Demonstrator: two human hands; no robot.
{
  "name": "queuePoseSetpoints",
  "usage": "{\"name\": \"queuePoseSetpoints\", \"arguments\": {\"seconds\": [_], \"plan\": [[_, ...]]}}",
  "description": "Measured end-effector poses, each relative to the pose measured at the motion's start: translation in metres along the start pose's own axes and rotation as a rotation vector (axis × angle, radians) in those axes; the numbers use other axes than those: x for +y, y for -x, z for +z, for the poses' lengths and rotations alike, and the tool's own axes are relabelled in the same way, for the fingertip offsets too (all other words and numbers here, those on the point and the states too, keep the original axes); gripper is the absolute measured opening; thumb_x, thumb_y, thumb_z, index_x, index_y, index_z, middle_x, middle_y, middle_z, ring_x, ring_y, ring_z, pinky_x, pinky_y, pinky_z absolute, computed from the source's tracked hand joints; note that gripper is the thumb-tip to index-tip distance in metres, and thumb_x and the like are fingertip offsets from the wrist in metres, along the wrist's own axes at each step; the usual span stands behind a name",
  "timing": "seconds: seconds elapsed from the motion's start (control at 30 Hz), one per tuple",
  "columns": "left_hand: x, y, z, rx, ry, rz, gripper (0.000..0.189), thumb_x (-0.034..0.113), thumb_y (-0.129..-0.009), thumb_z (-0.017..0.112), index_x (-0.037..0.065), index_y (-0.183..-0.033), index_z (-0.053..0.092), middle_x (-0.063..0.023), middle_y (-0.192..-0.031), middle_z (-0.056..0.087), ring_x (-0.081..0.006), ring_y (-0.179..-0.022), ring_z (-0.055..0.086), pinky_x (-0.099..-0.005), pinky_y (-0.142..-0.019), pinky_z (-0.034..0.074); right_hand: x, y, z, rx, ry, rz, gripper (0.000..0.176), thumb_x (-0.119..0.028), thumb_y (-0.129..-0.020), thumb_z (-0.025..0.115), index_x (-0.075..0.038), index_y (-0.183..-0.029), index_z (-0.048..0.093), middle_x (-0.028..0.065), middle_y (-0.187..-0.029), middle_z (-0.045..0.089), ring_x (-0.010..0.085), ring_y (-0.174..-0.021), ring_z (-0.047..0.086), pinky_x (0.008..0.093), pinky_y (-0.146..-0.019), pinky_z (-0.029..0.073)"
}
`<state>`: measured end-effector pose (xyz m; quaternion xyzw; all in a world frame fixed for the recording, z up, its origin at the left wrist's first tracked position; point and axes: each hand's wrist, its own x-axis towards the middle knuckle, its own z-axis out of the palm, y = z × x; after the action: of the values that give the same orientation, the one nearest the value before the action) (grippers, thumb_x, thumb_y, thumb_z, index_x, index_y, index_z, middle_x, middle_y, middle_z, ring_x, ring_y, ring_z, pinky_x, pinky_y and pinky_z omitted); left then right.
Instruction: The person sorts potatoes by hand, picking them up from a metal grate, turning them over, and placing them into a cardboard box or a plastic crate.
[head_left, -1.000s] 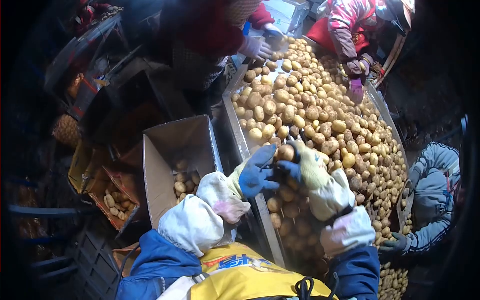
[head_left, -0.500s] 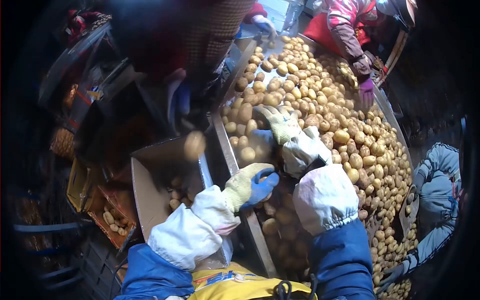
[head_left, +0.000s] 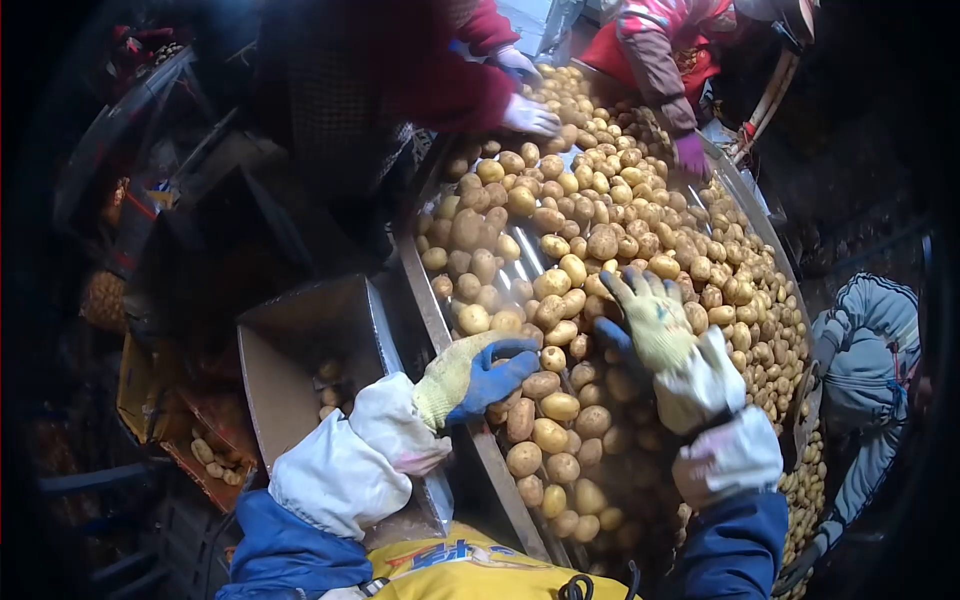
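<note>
Right hand has moved rightward over potatoes; yellow apron lettering unreadable.

In mid-frame, the gloved left hand is held half-curled at the metal-edged sorting table; to its right, the gloved right hand spreads its fingers over the potatoes. An open cardboard box, lower left, appears to hold more potatoes, though it is dim inside.
</note>
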<state>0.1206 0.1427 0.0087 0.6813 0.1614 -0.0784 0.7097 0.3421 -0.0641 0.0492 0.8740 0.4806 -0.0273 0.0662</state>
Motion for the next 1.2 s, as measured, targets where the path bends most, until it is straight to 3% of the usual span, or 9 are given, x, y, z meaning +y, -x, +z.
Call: {"name": "queuePoseSetpoints", "arguments": {"seconds": [0.13,0.3,0.37,0.47,0.53,0.83,0.97,1.07,1.2], "plan": [[-0.003,-0.002,0.005,0.036,0.069,0.037,0.042,0.031,-0.104,0.071,0.001,-0.133,0.069,-0.0038,-0.113,0.074,-0.0098,-0.102,0.065,-0.0278,-0.091,0.054,0.003,-0.060,0.036,0.076,0.105,-0.011,0.068,-0.050,-0.096,0.063,-0.013,-0.152,0.049,0.0205,-0.153,0.049,0.0517,-0.140,0.045,0.0591,-0.110,0.042],[0.002,0.001,0.003,0.017,0.093,0.028,0.042,0.030,-0.103,0.071,0.000,-0.133,0.068,-0.0065,-0.119,0.074,-0.0115,-0.107,0.066,-0.0290,-0.095,0.054,-0.035,-0.091,0.004,-0.129,0.099,0.076,0.058,-0.036,-0.101,0.060,-0.018,-0.155,0.048,0.0175,-0.154,0.051,0.0390,-0.141,0.052,0.0577,-0.112,0.044],[-0.001,0.003,0.000,-0.006,0.128,0.040,0.042,0.030,-0.103,0.071,0.000,-0.133,0.068,-0.0071,-0.119,0.074,-0.0117,-0.109,0.067,-0.0290,-0.097,0.054,-0.016,-0.112,-0.005,-0.407,0.010,0.001,0.052,-0.034,-0.102,0.062,-0.018,-0.151,0.055,0.0177,-0.146,0.061,0.0315,-0.131,0.063,0.0490,-0.108,0.051],[0.004,0.003,-0.005,-0.039,0.134,0.063,0.039,0.025,-0.103,0.072,0.000,-0.133,0.068,-0.0077,-0.119,0.074,-0.0113,-0.110,0.067,-0.0283,-0.097,0.055,0.016,-0.146,-0.043,-0.411,-0.452,0.326,0.039,-0.045,-0.095,0.071,-0.012,-0.117,0.078,0.0145,-0.112,0.078,0.0344,-0.107,0.074,0.0459,-0.090,0.058],[0.017,0.008,-0.007,-0.063,0.169,0.019,0.038,0.022,-0.102,0.074,0.000,-0.132,0.068,-0.0075,-0.119,0.074,-0.0109,-0.110,0.067,-0.0277,-0.097,0.055,0.033,-0.171,-0.028,0.021,-0.306,0.279,0.028,-0.040,-0.094,0.068,-0.017,-0.108,0.077,0.0136,-0.096,0.078,0.0290,-0.091,0.076,0.0427,-0.080,0.058],[-0.007,0.004,-0.007,-0.030,0.036,0.102,0.039,0.022,-0.100,0.075,0.002,-0.133,0.066,-0.0111,-0.120,0.073,-0.0169,-0.108,0.072,-0.0277,-0.090,0.059,0.085,-0.316,0.087,-0.089,-0.275,0.212,0.034,-0.024,-0.091,0.069,-0.017,-0.123,0.075,0.0148,-0.110,0.077,0.0299,-0.094,0.075,0.0405,-0.086,0.057],[-0.018,0.005,-0.003,-0.108,0.534,-0.035,0.033,0.016,-0.097,0.078,0.004,-0.127,0.072,-0.0099,-0.105,0.073,-0.0191,-0.098,0.073,-0.0308,-0.085,0.058,0.065,-0.310,0.082,-0.024,-0.220,0.280,0.035,-0.025,-0.092,0.069,-0.015,-0.126,0.074,0.0145,-0.111,0.077,0.0294,-0.095,0.075,0.0401,-0.086,0.057],[-0.011,0.004,-0.009,0.014,-0.044,0.173,0.041,0.028,-0.095,0.079,0.007,-0.129,0.070,-0.0083,-0.108,0.075,-0.0183,-0.092,0.072,-0.0313,-0.080,0.059,0.052,-0.293,0.069,0.018,-0.232,0.325,0.036,-0.025,-0.093,0.069,-0.014,-0.127,0.073,0.0142,-0.112,0.077,0.0291,-0.096,0.074,0.0398,-0.086,0.057],[-0.007,0.000,-0.007,0.027,-0.134,0.139,0.036,0.034,-0.099,0.074,0.010,-0.126,0.074,-0.0126,-0.113,0.074,-0.0286,-0.099,0.075,-0.0374,-0.087,0.059,0.028,-0.253,0.038,0.101,-0.329,0.386,0.038,-0.026,-0.094,0.069,-0.013,-0.129,0.072,0.0140,-0.114,0.076,0.0286,-0.097,0.074,0.0394,-0.086,0.057]]}}
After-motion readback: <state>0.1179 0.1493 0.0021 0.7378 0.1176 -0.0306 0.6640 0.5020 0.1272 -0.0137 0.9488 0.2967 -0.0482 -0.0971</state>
